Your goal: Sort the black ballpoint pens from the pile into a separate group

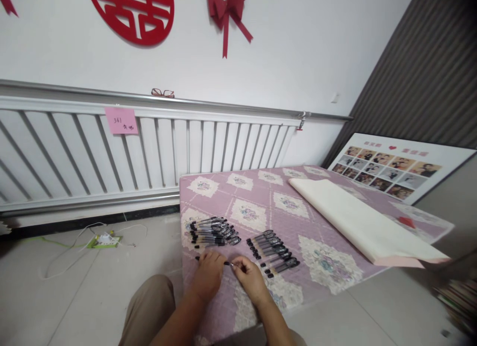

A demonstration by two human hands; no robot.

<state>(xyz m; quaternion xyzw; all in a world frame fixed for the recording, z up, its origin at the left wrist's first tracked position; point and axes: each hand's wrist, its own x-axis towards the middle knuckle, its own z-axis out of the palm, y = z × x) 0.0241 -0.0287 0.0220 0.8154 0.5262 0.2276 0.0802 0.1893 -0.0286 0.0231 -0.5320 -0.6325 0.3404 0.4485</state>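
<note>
My left hand (209, 272) is closed around a black gel pen (227, 263) near the bed's front edge; the pen's dark end pokes out on the left. At its right end, the fingertips of my right hand (250, 276) are pinched together on the tip; the exact contact is partly hidden. Just beyond my left hand lies a loose pile of clear-barrelled black pens (212, 231). To the right of my right hand, a neater slanted row of similar pens (274, 251) rests on the quilted cover, with dark ends on the left.
The pens lie on a purple patterned bedcover (249, 187). A cream folded sheet (346, 216) and a photo board (387, 167) are to the right. Behind stands a white radiator (156, 147) with glasses (163, 93) on its pipe. A power strip (105, 239) with cables lies on the floor.
</note>
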